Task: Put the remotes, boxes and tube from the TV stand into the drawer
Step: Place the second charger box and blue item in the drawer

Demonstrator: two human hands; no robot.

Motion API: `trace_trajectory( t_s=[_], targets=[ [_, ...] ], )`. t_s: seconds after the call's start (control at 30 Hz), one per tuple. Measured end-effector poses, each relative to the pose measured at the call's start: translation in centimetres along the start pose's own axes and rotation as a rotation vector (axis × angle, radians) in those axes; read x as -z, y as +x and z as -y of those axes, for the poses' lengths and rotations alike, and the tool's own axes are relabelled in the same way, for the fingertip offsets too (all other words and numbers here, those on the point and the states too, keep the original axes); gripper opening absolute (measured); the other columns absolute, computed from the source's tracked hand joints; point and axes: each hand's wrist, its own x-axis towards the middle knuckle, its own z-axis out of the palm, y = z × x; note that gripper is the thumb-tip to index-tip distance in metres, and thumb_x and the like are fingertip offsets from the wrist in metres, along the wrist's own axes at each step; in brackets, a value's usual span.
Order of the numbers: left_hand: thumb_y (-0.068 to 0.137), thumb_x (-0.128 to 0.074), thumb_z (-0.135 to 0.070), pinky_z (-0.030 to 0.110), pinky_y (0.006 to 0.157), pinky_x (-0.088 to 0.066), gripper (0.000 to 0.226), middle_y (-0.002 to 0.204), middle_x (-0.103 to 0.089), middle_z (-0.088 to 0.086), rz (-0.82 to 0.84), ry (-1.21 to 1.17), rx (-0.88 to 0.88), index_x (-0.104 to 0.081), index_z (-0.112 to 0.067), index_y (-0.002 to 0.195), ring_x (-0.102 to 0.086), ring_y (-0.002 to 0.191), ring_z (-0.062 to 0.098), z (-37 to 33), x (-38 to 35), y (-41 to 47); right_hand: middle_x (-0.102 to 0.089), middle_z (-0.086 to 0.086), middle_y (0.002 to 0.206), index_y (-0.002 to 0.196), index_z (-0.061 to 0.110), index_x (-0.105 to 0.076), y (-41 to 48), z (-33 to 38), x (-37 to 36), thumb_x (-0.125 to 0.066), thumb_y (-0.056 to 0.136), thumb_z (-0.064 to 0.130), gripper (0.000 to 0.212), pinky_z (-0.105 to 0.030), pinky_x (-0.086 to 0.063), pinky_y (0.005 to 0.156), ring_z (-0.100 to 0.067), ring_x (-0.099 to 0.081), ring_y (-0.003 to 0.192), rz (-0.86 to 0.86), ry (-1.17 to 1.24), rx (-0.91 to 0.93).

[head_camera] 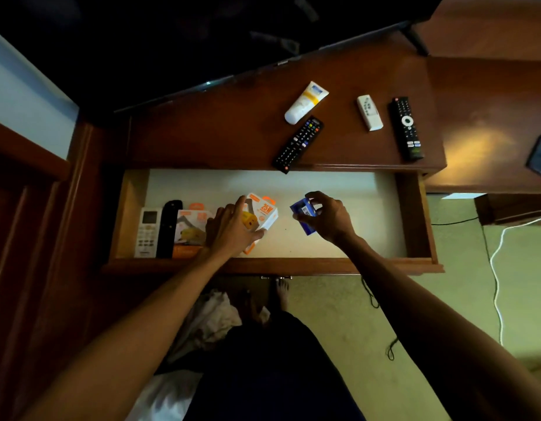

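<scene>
Drawer [415,214] open below the surface [217,138], both hands inside.
Left grip [232,229] clamps the orange box [264,212]; right grip [326,215] pinches the blue box [302,208], right of it. Tube [305,102] and three remotes lie beyond the drawer, nearer the right hand.

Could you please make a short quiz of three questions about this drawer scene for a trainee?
1. True or false: the tube already lies inside the drawer.
2. How many remotes lie on top of the TV stand?
3. Which hand holds the blue box? A) left hand B) right hand C) neither

Key
1. False: it lies on the stand, near the black remote.
2. Three: that black remote, the white remote and the long black remote.
3. B: the right hand holds it over the drawer, while the left hand rests on the orange and white box.
</scene>
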Motion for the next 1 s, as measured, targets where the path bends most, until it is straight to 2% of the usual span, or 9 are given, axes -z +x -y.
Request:
trace_trajectory(
  t_s=[0.2,0.3,0.37,0.43,0.53,0.6,0.73,0.87,1.0],
  targets=[
    [0.073,-0.067,-0.063,0.054,0.102,-0.035,0.093,0.143,-0.038,0.017,0.094,0.016,0.064,-0.019,-0.039,0.149,-0.038,0.126,0.038,-1.3,-4.0,2.0,-0.071,-0.010,0.113,0.121,0.016,-0.058,1.3,-2.3,-2.2,-0.080,0.072,0.044,0.061,-0.030,-0.051,0.071,-0.028,-0.067,0.095,0.014,-0.008,-0.108],
    [0.076,-0.062,-0.067,0.055,0.104,-0.033,0.093,0.147,-0.029,0.015,0.150,0.062,0.087,-0.015,-0.039,0.151,-0.034,0.129,0.039,-1.1,-4.8,2.0,-0.071,-0.011,0.110,0.118,0.016,-0.057,2.1,-2.9,-3.2,-0.081,0.070,0.043,0.060,-0.036,-0.055,0.073,-0.030,-0.067,0.094,0.048,-0.021,-0.135],
    [0.076,-0.062,-0.068,0.052,0.103,-0.033,0.089,0.149,-0.027,0.012,0.137,0.046,0.081,-0.022,-0.037,0.150,-0.033,0.130,0.037,-1.2,-4.8,2.2,-0.071,-0.012,0.109,0.117,0.015,-0.057,2.6,-3.0,-3.9,-0.082,0.069,0.041,0.059,-0.037,-0.054,0.073,-0.032,-0.067,0.093,0.064,-0.032,-0.150],
    [0.078,-0.066,-0.061,0.049,0.102,-0.037,0.084,0.153,-0.023,0.007,0.118,0.032,0.032,-0.028,-0.036,0.149,-0.032,0.132,0.035,-1.1,-4.5,2.9,-0.071,-0.012,0.107,0.116,0.015,-0.056,2.9,-3.0,-4.6,-0.081,0.070,0.041,0.059,-0.040,-0.056,0.074,-0.033,-0.066,0.091,0.082,-0.026,-0.165],
    [0.083,-0.069,-0.041,0.053,0.101,-0.039,0.080,0.161,-0.011,0.001,0.202,0.147,-0.098,-0.024,-0.040,0.149,-0.025,0.138,0.034,-0.6,-3.9,4.4,-0.070,-0.012,0.105,0.114,0.015,-0.055,3.3,-3.4,-5.4,-0.079,0.073,0.037,0.053,-0.040,-0.056,0.073,-0.030,-0.065,0.087,0.104,0.008,-0.210],
    [0.082,-0.069,-0.039,0.054,0.103,-0.037,0.078,0.161,-0.017,-0.001,0.221,0.216,-0.162,-0.028,-0.040,0.148,-0.026,0.138,0.032,-0.4,-3.7,5.2,-0.069,-0.013,0.107,0.115,0.013,-0.054,3.4,-3.7,-5.6,-0.078,0.076,0.034,0.050,-0.035,-0.052,0.070,-0.029,-0.064,0.087,0.120,0.027,-0.225],
    [0.078,-0.071,-0.045,0.049,0.103,-0.033,0.076,0.147,-0.041,0.001,0.187,0.259,-0.173,-0.037,-0.032,0.145,-0.036,0.130,0.030,0.6,-2.8,5.3,-0.067,-0.014,0.108,0.113,0.010,-0.055,3.0,-3.6,-6.3,-0.079,0.076,0.033,0.050,-0.029,-0.040,0.065,-0.028,-0.059,0.083,0.152,0.031,-0.220],
    [0.077,-0.069,-0.053,0.047,0.097,-0.035,0.077,0.140,-0.048,0.004,0.137,0.255,-0.102,-0.040,-0.030,0.144,-0.038,0.125,0.032,2.1,-2.1,4.6,-0.064,-0.015,0.110,0.110,0.009,-0.051,2.8,-2.9,-7.7,-0.081,0.075,0.034,0.053,-0.030,-0.041,0.065,-0.027,-0.058,0.085,0.181,0.053,-0.209],
    [0.079,-0.071,-0.048,0.045,0.096,-0.036,0.076,0.141,-0.048,0.003,0.147,0.271,-0.094,-0.039,-0.031,0.145,-0.039,0.125,0.031,2.6,-1.7,4.6,-0.054,-0.016,0.117,0.117,0.007,-0.049,2.9,-1.8,-9.2,-0.079,0.076,0.034,0.058,-0.033,-0.043,0.069,-0.031,-0.057,0.096,0.224,0.042,-0.180]
  ],
)
